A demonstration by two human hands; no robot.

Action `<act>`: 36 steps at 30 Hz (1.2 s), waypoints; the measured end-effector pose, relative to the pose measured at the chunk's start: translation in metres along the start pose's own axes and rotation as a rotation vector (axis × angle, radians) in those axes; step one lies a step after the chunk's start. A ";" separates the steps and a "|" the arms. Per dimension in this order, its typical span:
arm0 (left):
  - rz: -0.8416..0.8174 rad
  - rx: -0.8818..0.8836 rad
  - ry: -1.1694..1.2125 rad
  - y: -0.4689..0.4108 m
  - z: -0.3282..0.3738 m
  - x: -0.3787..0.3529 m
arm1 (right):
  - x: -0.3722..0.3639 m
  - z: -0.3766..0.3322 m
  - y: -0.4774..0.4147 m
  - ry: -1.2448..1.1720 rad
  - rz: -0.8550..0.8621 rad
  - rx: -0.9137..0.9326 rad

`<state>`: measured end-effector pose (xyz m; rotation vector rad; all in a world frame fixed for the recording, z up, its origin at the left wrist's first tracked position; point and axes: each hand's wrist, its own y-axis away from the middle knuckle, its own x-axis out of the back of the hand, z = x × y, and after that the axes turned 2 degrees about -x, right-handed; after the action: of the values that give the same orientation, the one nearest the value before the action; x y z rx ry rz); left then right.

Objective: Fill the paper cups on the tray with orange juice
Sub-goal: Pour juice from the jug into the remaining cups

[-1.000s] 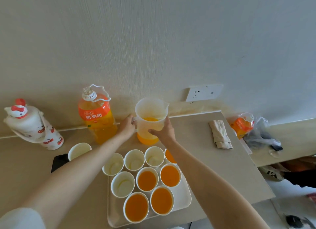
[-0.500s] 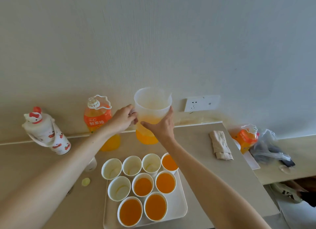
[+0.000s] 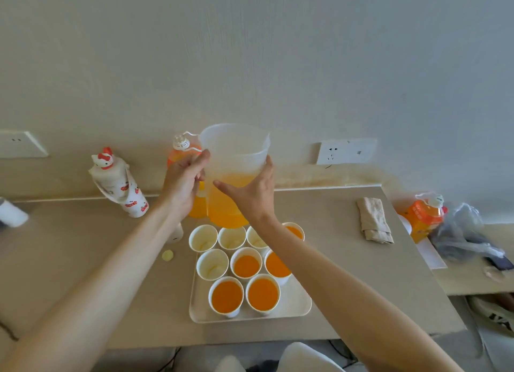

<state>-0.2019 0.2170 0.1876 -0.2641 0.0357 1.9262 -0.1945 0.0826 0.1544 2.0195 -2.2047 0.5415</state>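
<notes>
A beige counter [image 3: 347,274] bears a tray [image 3: 294,305] just below the grip; five of its nine cups [image 3: 226,296] hold juice. Both hands clasp the part-full jug [image 3: 236,160], the left hand [image 3: 182,179] at its handle side and the right hand [image 3: 251,196] wrapped round its front. Behind it, a bottle [image 3: 182,149] stands against the wall [image 3: 250,52].

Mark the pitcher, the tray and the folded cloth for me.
pitcher [image 3: 236,154]: head view, clear upper wall above the juice.
tray [image 3: 294,302]: head view, bare near-right corner.
cloth [image 3: 374,218]: head view, middle of the folded piece.
</notes>
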 end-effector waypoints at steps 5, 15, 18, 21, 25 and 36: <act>-0.095 0.024 0.053 0.017 0.027 0.030 | -0.005 -0.002 0.031 -0.069 0.033 0.040; -0.180 0.145 -0.116 0.047 0.040 0.086 | -0.043 0.005 0.115 -0.361 -0.038 -0.110; -0.192 0.187 -0.134 0.053 0.037 0.102 | -0.059 0.002 0.134 -0.400 -0.022 -0.150; -0.188 0.195 -0.165 0.059 0.030 0.112 | -0.069 0.003 0.148 -0.418 -0.026 -0.174; -0.213 0.236 -0.198 0.068 0.016 0.124 | -0.079 0.012 0.160 -0.473 -0.063 -0.248; -0.273 0.332 -0.353 0.082 -0.004 0.132 | -0.091 0.036 0.188 -0.480 -0.101 -0.390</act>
<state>-0.3221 0.3071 0.1485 0.2809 0.0801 1.6387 -0.3631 0.1674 0.0571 2.1783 -2.1881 -0.4016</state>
